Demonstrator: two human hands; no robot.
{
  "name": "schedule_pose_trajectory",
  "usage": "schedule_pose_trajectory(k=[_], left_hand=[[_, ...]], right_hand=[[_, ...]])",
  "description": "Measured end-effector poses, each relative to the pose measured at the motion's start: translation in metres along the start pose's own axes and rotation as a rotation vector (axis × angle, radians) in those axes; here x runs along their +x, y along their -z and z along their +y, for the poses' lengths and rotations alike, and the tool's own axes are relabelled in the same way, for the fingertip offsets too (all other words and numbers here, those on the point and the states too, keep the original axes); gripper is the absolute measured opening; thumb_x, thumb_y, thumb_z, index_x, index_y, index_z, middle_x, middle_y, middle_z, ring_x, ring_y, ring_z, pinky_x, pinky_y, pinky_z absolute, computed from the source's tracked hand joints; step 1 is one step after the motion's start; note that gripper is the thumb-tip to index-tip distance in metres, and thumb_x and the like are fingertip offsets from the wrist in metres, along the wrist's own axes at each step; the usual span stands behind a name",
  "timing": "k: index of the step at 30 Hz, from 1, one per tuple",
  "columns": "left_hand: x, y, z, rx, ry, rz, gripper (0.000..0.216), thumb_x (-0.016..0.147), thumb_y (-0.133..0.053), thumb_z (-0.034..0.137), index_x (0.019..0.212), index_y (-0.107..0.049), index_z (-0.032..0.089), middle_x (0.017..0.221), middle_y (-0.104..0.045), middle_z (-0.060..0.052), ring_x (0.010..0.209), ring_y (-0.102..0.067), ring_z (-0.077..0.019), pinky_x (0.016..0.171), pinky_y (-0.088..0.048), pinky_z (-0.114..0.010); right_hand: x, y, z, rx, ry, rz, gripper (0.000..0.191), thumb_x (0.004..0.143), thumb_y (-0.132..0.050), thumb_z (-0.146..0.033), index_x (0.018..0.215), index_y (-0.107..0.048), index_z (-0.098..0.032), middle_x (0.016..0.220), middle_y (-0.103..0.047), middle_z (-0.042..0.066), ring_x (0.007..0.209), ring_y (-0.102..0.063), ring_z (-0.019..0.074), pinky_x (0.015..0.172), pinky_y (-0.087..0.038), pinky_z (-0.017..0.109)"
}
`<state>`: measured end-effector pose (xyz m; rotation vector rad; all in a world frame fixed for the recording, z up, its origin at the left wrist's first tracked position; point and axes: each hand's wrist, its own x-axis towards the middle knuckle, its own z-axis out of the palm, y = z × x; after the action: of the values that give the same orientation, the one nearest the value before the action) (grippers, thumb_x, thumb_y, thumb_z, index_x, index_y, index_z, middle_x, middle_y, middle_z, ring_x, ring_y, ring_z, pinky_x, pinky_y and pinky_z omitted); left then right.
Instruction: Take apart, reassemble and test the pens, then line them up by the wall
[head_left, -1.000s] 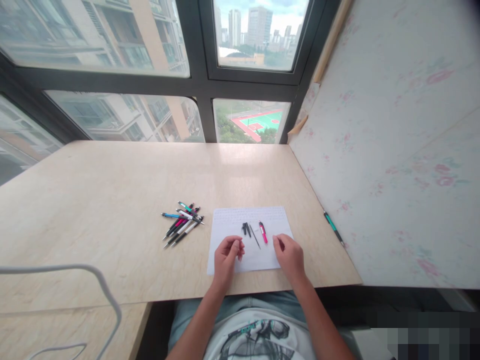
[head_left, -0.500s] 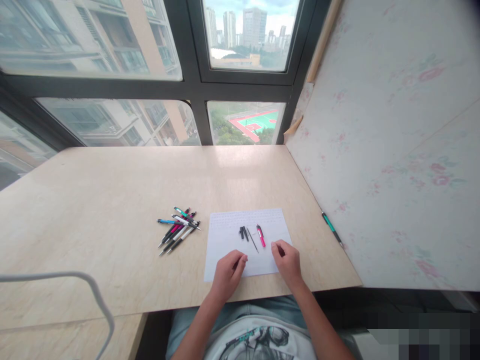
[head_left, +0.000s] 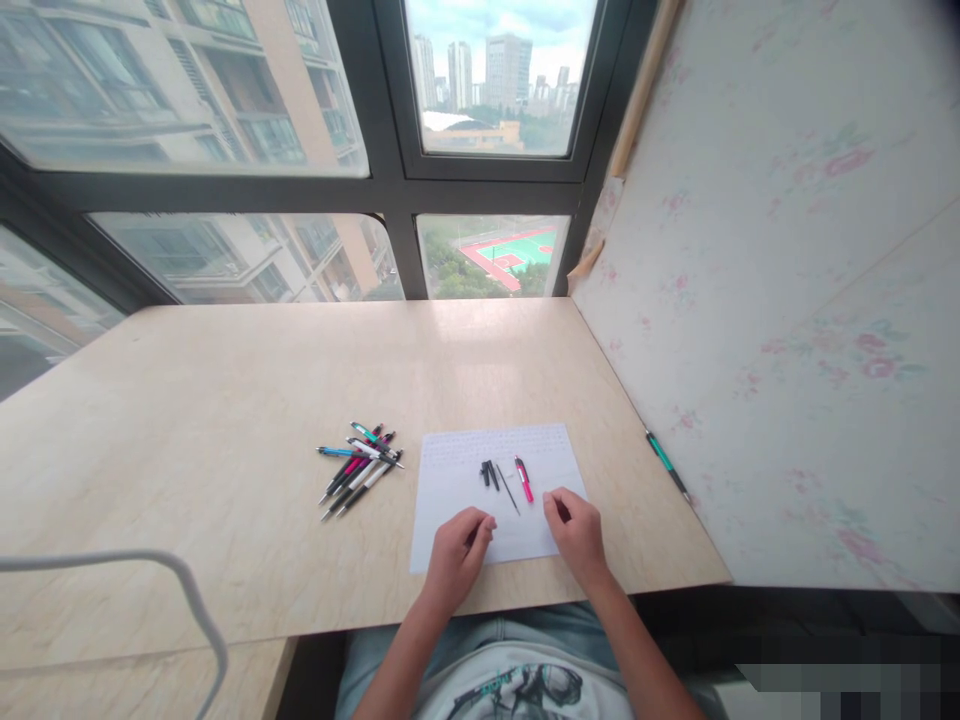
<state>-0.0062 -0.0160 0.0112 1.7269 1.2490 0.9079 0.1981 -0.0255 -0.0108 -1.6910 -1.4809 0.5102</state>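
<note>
A white sheet of paper (head_left: 450, 500) with handwriting along its top lies in front of me. On its lower left part rests my left hand (head_left: 459, 548), fingers curled in and thumb against the index finger, with nothing showing in it. My right hand (head_left: 574, 525) is likewise loosely closed at the sheet's lower right edge, just beside a pink pen barrel (head_left: 524, 480) with a dark clip end. Between the hands, farther up the sheet, lie a thin dark pen refill (head_left: 508, 489) and small black pen pieces (head_left: 490, 474). Neither hand touches these parts.
Left of the paper is a loose pile of several click pens (head_left: 360, 470). One green and black pen (head_left: 666, 465) lies along the base of the flowered wall (head_left: 787, 300). A grey cable (head_left: 180, 575) arches over the table's (head_left: 225, 400) left front; windows stand behind.
The whole view has tilted up slightly, so everything sits a little lower. Both hands and the pen parts keep their places on the paper.
</note>
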Motion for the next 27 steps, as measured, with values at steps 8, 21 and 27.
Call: schedule_pose_trajectory(k=[8,21,27], left_hand=[[-0.002,0.0,-0.002,-0.008,-0.011,-0.009,0.031,0.093,-0.045,0.037,0.074,-0.063,0.02,0.067,-0.062,-0.004,0.065,-0.057,-0.0183,0.063,-0.041,-0.028],[-0.004,0.001,-0.001,-0.02,-0.017,0.042,0.022,0.091,-0.05,0.033,0.081,-0.065,0.019,0.071,-0.065,-0.004,0.066,-0.059,-0.018,0.064,-0.043,-0.027],[-0.004,0.0,0.001,-0.073,0.018,0.098,0.018,0.089,-0.054,0.031,0.09,-0.067,0.019,0.08,-0.07,-0.006,0.073,-0.063,-0.0197,0.068,-0.047,-0.028]], right_hand=[[-0.001,-0.004,0.003,-0.062,0.014,0.009,0.037,0.092,-0.042,-0.035,0.06,-0.05,-0.019,0.056,-0.048,-0.002,0.054,-0.045,0.0123,0.055,-0.033,0.023],[0.011,-0.018,-0.025,-0.495,-0.044,-0.028,0.013,0.086,-0.054,-0.026,0.075,-0.057,-0.02,0.073,-0.064,0.004,0.067,-0.057,0.0166,0.053,-0.025,0.025],[0.007,-0.012,-0.029,-0.045,-0.004,-0.022,0.017,0.09,-0.053,-0.031,0.082,-0.061,-0.019,0.073,-0.066,0.003,0.065,-0.059,0.0163,0.059,-0.04,0.025]])
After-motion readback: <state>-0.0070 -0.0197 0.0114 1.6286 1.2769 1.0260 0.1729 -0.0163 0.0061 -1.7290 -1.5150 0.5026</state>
